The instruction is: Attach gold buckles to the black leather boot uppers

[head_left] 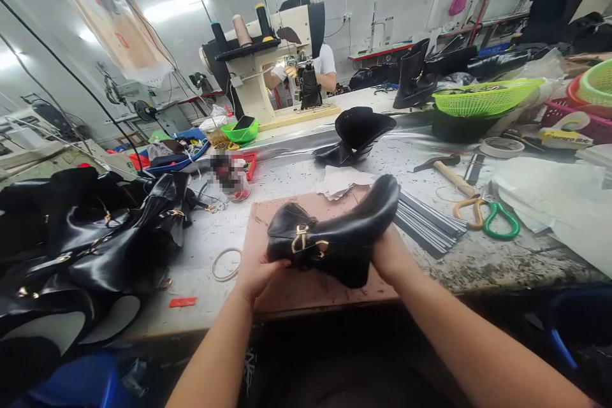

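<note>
A glossy black ankle boot (344, 229) with gold buckles lies on its side between my hands, over a pinkish-brown work board (262, 217). My left hand (261, 271) grips the shaft end, thumb along its lower edge. Around the toe end on the right, my right hand (389, 255) is closed, its fingers mostly hidden behind the boot. Just beyond the board a piece of white paper (342, 182) lies flat. Farther back is another black boot piece (358, 131), its opening turned toward me.
Black boot uppers (100, 255) are heaped at the left. On the right lie grey strips (428, 223), a hammer (454, 177), green-handled scissors (500, 220) and a tape roll (502, 146). Across the table, a person (327, 67) works at a sewing machine (268, 70).
</note>
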The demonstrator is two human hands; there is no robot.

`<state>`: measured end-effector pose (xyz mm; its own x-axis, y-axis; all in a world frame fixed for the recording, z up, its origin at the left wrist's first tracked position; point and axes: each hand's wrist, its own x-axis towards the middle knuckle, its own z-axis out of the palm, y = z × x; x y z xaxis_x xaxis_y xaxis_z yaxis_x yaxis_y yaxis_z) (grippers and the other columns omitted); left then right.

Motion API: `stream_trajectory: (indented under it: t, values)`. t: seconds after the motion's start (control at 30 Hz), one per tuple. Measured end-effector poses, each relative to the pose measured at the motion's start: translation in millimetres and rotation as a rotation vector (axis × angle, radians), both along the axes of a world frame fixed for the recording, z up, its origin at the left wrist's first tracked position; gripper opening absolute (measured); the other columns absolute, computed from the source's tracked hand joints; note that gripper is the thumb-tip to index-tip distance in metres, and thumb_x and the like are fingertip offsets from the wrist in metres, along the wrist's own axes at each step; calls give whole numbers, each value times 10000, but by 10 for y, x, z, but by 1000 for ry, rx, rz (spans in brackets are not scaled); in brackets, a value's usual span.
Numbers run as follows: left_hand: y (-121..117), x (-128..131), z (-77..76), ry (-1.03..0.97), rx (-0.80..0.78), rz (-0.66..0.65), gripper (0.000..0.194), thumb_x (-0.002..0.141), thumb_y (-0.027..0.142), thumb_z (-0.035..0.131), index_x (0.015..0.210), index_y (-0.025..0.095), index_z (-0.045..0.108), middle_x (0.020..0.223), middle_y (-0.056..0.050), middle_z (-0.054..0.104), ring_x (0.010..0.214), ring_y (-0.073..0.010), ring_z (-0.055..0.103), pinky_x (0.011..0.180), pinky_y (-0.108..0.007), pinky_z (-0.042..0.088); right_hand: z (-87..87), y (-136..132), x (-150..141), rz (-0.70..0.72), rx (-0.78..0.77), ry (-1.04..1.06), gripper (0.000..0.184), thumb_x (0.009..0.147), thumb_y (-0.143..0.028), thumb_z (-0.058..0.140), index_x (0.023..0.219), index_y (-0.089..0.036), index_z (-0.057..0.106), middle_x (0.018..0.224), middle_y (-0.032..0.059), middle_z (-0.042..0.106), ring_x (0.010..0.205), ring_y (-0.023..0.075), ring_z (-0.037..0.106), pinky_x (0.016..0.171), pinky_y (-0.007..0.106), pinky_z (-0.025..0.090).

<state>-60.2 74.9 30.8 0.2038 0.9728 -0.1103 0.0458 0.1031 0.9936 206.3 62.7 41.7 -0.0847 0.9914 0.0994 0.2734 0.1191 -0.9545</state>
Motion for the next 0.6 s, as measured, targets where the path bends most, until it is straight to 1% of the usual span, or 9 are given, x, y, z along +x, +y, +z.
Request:
stream_trajectory:
  t: [0.07,0.13,0.2,0.23,0.3,0.37,0.43,0.53,0.6]
  values:
    - [-4,-14,-35,-49,12,63,433,563,276,774,972,171,679,973,-85,697,999,-312,598,911,-463,432,57,-25,37,63,-52,6,170,738,-269,521,789,-177,654,617,30,640,622,214,600,580,327,480]
    - [15,-12,-32,-108,0,77,454,587,298,760,1012,174,662,1013,-93,686,1015,-310,593,904,-456,440,110,-59,46,180,-126,0,125,694,-247,529,701,-178,633,583,15,620,606,190,586,593,302,459]
    - [41,9,-2,-182,-31,79,460,589,281,764,1023,173,659,1044,-102,675,1038,-308,581,910,-436,440,149,-76,35,276,-200,4,87,652,-231,531,643,-179,599,588,8,602,605,174,566,580,277,435]
    - [53,24,15,-215,-48,84,466,579,265,771,1022,171,660,1047,-104,674,1042,-305,579,913,-424,439,162,-73,25,300,-228,11,81,642,-237,530,633,-177,584,587,4,584,583,162,545,550,265,419]
    - [68,55,45,-256,-81,109,489,548,235,791,1015,169,662,1024,-102,682,1024,-300,588,905,-407,445,179,-49,8,304,-252,34,111,641,-274,527,649,-170,566,577,-11,537,524,130,479,486,240,375]
    - [70,79,59,-261,-110,127,500,527,227,802,1004,167,663,998,-97,689,995,-293,601,886,-396,455,191,-19,-3,321,-263,61,162,643,-316,532,679,-162,565,596,-19,512,510,107,427,465,224,342]
    - [64,92,52,-267,-130,143,498,521,229,806,994,167,663,990,-91,691,980,-283,607,876,-382,458,202,-1,-2,360,-254,84,187,646,-327,538,708,-155,579,628,-17,521,531,102,418,482,219,339]
    - [59,100,25,-284,-124,176,492,523,237,807,990,173,663,979,-82,694,963,-270,613,870,-364,458,210,-11,18,427,-213,101,188,686,-311,520,743,-150,597,650,-10,534,577,119,449,529,231,370]
    - [65,109,15,-283,-117,184,486,523,236,807,983,171,664,972,-80,696,957,-267,615,864,-358,460,217,-35,33,456,-144,80,182,721,-281,496,777,-149,607,680,4,555,652,151,499,604,256,408]
